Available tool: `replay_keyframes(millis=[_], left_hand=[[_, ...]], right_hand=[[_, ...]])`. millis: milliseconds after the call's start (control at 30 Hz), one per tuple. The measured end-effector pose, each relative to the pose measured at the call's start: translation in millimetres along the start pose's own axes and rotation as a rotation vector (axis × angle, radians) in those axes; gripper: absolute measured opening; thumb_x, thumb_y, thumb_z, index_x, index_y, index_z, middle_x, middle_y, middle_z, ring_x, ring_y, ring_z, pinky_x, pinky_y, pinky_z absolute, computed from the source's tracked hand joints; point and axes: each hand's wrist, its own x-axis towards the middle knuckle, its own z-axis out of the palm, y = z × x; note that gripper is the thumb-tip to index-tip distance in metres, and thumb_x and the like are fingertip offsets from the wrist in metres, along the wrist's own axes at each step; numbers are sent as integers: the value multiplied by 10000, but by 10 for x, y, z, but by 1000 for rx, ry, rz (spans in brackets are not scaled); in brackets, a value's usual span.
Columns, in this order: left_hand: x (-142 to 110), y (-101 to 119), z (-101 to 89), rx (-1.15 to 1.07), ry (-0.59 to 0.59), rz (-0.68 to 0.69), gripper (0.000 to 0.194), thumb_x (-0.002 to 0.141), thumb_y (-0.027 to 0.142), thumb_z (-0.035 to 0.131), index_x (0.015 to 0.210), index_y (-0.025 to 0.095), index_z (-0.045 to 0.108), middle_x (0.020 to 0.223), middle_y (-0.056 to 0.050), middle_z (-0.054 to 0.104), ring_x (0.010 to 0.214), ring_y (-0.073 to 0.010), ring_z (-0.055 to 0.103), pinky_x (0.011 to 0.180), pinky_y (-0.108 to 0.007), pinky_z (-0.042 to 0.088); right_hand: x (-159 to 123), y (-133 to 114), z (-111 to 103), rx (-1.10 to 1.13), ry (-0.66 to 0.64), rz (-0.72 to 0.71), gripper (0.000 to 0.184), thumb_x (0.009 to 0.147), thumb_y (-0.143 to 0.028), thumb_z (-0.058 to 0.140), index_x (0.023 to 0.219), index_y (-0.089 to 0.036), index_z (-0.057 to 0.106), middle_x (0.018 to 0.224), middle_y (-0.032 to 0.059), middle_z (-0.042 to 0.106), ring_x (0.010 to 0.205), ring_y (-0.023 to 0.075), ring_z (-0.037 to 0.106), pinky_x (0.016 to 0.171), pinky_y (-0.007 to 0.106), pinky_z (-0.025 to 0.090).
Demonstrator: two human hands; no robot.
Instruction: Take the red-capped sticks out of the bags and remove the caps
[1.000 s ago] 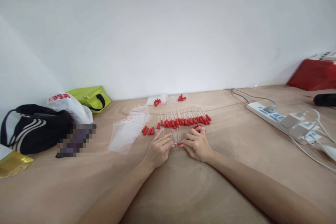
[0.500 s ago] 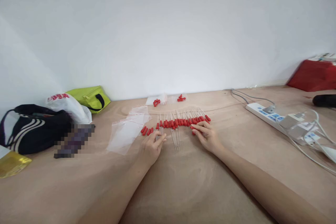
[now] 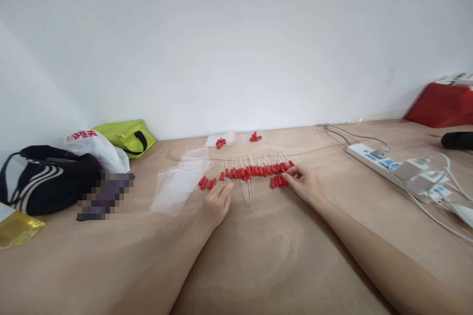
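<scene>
A row of glass droppers with red rubber bulbs (image 3: 254, 171) lies across the table, their glass ends pointing toward the wall. My left hand (image 3: 218, 202) rests at the row's left end, fingers curled over several bare glass tubes whose ends stick out past the fingertips. Between my hands, a few more bare glass tubes (image 3: 247, 197) lie loose. My right hand (image 3: 305, 184) is at the right end of the row, thumb and forefinger closed at a small group of loose red bulbs (image 3: 278, 181); its fingers partly hide the one they grip. More loose bulbs (image 3: 207, 183) lie left of my left hand.
Clear zip bags (image 3: 173, 189) overlap on the left. Two bags with red bulbs (image 3: 220, 143) lie near the wall. A white power strip (image 3: 373, 158) with chargers and cables sits right. A dark bag (image 3: 55, 177), a white plastic bag and a green bag (image 3: 125, 135) stand left.
My right hand has shifted right and slightly up, uncovering the small group of loose bulbs. My left hand has stayed almost in place, its fingers now drawn closer together over the glass tubes.
</scene>
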Motion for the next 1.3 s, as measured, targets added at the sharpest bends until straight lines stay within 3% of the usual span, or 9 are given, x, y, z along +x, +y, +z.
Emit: replay_keyframes(millis=[167, 500, 600, 700, 833, 1000, 1167, 1300], left_hand=[[4, 32, -1, -134, -102, -2, 140, 820, 154, 441, 781, 163, 575, 770, -49, 593, 710, -142, 554, 660, -262, 491], [-5, 3, -59, -158, -212, -47, 267, 764, 368, 560, 930, 166, 612, 867, -77, 638, 822, -206, 551, 769, -381, 463], [-3, -10, -68, -109, -159, -163, 205, 789, 327, 524, 903, 185, 618, 867, -59, 638, 844, -199, 545, 800, -370, 432], [19, -58, -102, 40, -130, -379, 153, 785, 289, 507, 821, 198, 624, 840, -50, 630, 843, -207, 536, 772, -361, 411], [107, -157, -159, 235, -239, -623, 144, 738, 325, 534, 769, 219, 626, 876, -53, 609, 879, -244, 510, 724, -367, 379], [264, -286, -87, 273, -335, -690, 185, 709, 381, 535, 714, 225, 633, 984, -67, 576, 958, -259, 469, 777, -393, 344], [329, -398, 123, 222, -321, -674, 238, 670, 406, 555, 581, 200, 636, 990, -125, 577, 968, -320, 458, 762, -475, 344], [333, -440, 200, 214, -176, -680, 220, 656, 356, 564, 520, 191, 618, 940, -122, 596, 934, -320, 473, 738, -475, 359]], right_hand=[[-9, -98, 79, -115, 26, -64, 233, 715, -438, 536, 659, -219, 593, 700, 0, 656, 697, 175, 557, 690, 311, 344], [-26, -132, 185, -386, 49, -319, 241, 739, -435, 528, 642, -231, 613, 690, 1, 655, 734, 183, 514, 720, 328, 237], [-32, -131, 179, -416, 44, -359, 239, 737, -431, 535, 632, -231, 615, 692, 2, 649, 742, 180, 502, 727, 326, 231], [-34, -130, 178, -409, 56, -370, 255, 751, -438, 520, 634, -236, 622, 695, 3, 645, 736, 175, 496, 728, 325, 225], [-32, -125, 190, -392, 94, -367, 267, 769, -435, 507, 641, -234, 627, 705, 8, 648, 743, 175, 502, 737, 329, 214], [-43, -124, 194, -383, 127, -375, 279, 793, -417, 481, 654, -225, 628, 704, 16, 648, 757, 174, 517, 744, 329, 213], [-55, -135, 188, -371, 180, -359, 286, 829, -366, 439, 679, -213, 628, 719, 29, 651, 765, 175, 524, 752, 335, 213], [-58, -153, 193, -347, 193, -349, 300, 840, -367, 421, 681, -212, 623, 716, 30, 650, 766, 175, 526, 769, 341, 212]])
